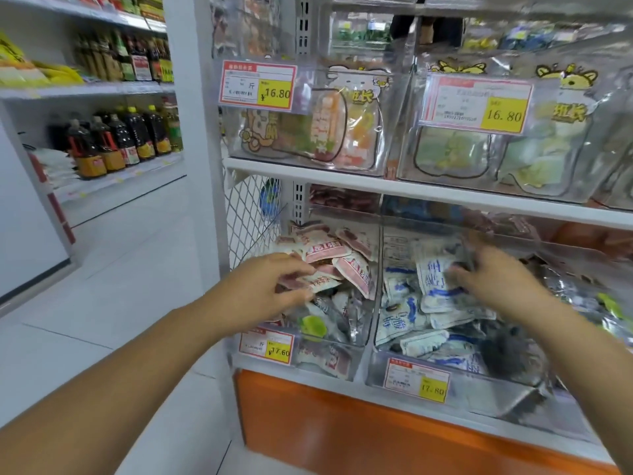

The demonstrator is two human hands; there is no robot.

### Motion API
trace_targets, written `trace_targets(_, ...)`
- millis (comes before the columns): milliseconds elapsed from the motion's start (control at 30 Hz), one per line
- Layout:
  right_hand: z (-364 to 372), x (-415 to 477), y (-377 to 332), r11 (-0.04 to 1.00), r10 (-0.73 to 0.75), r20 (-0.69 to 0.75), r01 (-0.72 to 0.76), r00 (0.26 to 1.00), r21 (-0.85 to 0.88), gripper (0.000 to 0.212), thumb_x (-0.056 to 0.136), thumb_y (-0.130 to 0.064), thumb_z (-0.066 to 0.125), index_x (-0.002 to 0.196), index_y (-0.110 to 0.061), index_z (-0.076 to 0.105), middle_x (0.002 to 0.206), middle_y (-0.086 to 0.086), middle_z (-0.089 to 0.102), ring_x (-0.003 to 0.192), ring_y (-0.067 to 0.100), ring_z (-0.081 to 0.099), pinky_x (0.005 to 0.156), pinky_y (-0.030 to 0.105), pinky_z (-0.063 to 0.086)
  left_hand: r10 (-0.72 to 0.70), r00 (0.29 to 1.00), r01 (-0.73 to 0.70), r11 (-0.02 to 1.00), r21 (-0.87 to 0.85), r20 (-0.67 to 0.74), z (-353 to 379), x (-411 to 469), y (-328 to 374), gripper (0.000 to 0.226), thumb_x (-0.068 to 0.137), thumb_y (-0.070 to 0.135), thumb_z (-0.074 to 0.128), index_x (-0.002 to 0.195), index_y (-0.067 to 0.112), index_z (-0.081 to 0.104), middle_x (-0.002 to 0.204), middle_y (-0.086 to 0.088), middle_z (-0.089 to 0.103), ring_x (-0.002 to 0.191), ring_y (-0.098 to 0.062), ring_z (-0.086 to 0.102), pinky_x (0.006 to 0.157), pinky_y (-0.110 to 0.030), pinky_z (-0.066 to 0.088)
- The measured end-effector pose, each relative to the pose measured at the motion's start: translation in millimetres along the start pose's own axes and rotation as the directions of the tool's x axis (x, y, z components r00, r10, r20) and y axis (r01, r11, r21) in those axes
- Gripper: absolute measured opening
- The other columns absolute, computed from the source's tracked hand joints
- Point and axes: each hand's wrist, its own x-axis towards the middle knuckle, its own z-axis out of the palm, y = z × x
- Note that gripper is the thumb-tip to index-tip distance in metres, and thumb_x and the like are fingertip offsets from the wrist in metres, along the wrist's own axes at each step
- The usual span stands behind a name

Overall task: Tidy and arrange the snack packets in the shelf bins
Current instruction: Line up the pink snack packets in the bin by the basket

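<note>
From the head camera, the only view I have, both my arms reach into the lowest row of clear bins.

My left hand (270, 286) pinches one pink packet (320, 282) between thumb and fingers, at the top of the heap in the left bin (335, 341). I judge I hold it by its edge so I can lift it clear and lay it flat, since the pink packets (342, 248) beyond my fingertips lie tumbled at all angles.

My right hand (496, 282) is over the right bin (479, 370), its fingers reaching onto the blue packets (435, 279). It is blurred, so I cannot tell whether it grasps one or only presses on the pile. I take it each hand works its own bin so that the two sorts stay apart, with the clear wall between my hands dividing them.

Counted: two hands and two bins under them, plus a third bin (575, 286) of silvery packets just outside my right hand. There are four price tags: one (267, 346) below my left wrist, one (416, 380) below my right, and two (257, 85) (478, 102) on the bins above both hands. One packet is in a grip I can confirm. The loose packets are piled too thickly to count exactly; each bin holds well over ten.
</note>
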Motion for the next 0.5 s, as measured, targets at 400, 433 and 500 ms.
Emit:
trace_targets(400, 78, 18, -141, 0.703, -0.447, 0.655, 0.692, 0.609, -0.163, 0.019, 0.091, -0.030, 0.061, 0.105, -0.022, 0.072, 0.101, -0.007, 0.071, 0.092, 0.015, 0.063, 0.079, 0.028, 0.049, 0.216, 0.975, -0.223, 0.937, 0.270, 0.056, 7, -24, -52, 0.046, 0.086, 0.060, 0.043, 0.118, 0.035, 0.063, 0.111, 0.017, 0.065, 0.098, -0.003, 0.056, 0.080, -0.023, 0.049)
trace_targets(433, 80, 19, -142, 0.688, -0.428, 0.660, 0.696, 0.617, -0.204, 0.022, 0.090, -0.034, 0.061, 0.107, -0.023, 0.071, 0.099, -0.009, 0.069, 0.093, 0.017, 0.061, 0.075, 0.027, 0.047, 0.221, 0.975, -0.222, 0.939, 0.264, 0.034, 9, -24, -54, 0.042, 0.086, 0.060, 0.044, 0.115, 0.036, 0.063, 0.107, 0.018, 0.065, 0.095, -0.002, 0.056, 0.077, -0.024, 0.050)
trace_targets(500, 88, 19, -142, 0.654, -0.399, 0.644, 0.695, 0.653, -0.299, 0.022, 0.090, -0.041, 0.060, 0.103, -0.026, 0.068, 0.084, -0.014, 0.058, 0.085, 0.017, 0.053, 0.065, 0.025, 0.040, 0.223, 0.975, -0.220, 0.943, 0.251, 0.016, 9, -23, -56, 0.041, 0.084, 0.063, 0.043, 0.110, 0.039, 0.063, 0.102, 0.021, 0.065, 0.092, 0.002, 0.055, 0.072, -0.022, 0.050)
